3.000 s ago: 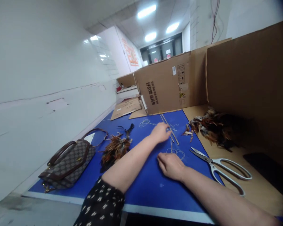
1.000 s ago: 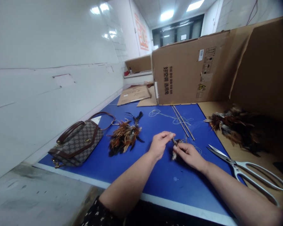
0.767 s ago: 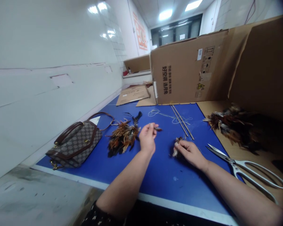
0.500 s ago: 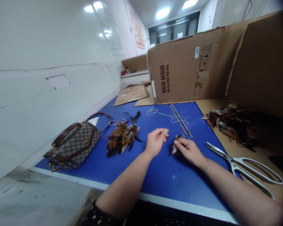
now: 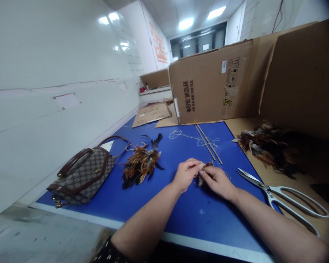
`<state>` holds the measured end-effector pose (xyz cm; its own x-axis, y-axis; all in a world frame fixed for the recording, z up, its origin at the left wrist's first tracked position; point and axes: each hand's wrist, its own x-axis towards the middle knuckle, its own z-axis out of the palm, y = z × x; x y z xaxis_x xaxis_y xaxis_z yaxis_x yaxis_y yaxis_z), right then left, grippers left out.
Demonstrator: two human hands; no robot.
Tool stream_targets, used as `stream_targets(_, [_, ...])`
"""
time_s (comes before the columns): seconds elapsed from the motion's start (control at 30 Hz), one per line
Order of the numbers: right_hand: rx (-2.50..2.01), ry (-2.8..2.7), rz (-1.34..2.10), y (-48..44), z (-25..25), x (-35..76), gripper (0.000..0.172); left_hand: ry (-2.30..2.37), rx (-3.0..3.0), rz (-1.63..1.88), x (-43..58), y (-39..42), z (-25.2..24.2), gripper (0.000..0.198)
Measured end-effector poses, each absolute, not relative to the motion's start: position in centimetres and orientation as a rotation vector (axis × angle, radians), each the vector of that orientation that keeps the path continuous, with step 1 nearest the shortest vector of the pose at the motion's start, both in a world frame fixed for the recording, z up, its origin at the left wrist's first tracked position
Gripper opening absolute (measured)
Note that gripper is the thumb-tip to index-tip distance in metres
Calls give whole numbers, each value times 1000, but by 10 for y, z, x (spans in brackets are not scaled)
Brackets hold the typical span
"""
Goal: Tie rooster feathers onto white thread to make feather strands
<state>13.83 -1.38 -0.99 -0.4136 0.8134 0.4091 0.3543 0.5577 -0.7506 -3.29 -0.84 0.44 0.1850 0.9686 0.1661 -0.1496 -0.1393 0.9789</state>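
My right hand [image 5: 220, 182] is closed on a small bundle of feathers [image 5: 200, 181], dark and whitish, mostly hidden under the fingers. My left hand [image 5: 186, 175] meets it from the left, thumb and fingers pinched together at the bundle's top. What the left fingertips hold is too small to make out. A loose tangle of pale thread [image 5: 185, 135] lies beyond my hands, crossing two thin sticks [image 5: 208, 143]. To the left of my left hand rests a larger heap of brown and black feathers [image 5: 141, 162].
Large open scissors [image 5: 268, 188] lie right of my right hand. Another feather pile [image 5: 265, 146] rests on cardboard at the right. A patterned handbag [image 5: 89, 175] sits at the left by the wall. A tall cardboard box [image 5: 208, 87] closes off the back of the blue table [image 5: 186, 226].
My left hand has moved right, from apart to touching the feather bundle in my right hand. The right hand keeps its hold. The view has shifted slightly.
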Motion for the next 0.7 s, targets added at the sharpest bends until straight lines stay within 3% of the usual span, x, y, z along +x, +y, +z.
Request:
stream_targets(0.1, [-945,-2088,629,-16,-9,140,45,968,1062,1337,-39,1,4,38])
stream_targets(0.33, [-1015,-2386,279,-23,1,146,36,1207,1014,1733,-68,25,7,32])
stream_targets(0.7, [-958,-2738,67,-31,14,142,28,1013,1147,843,-40,-1,0,56])
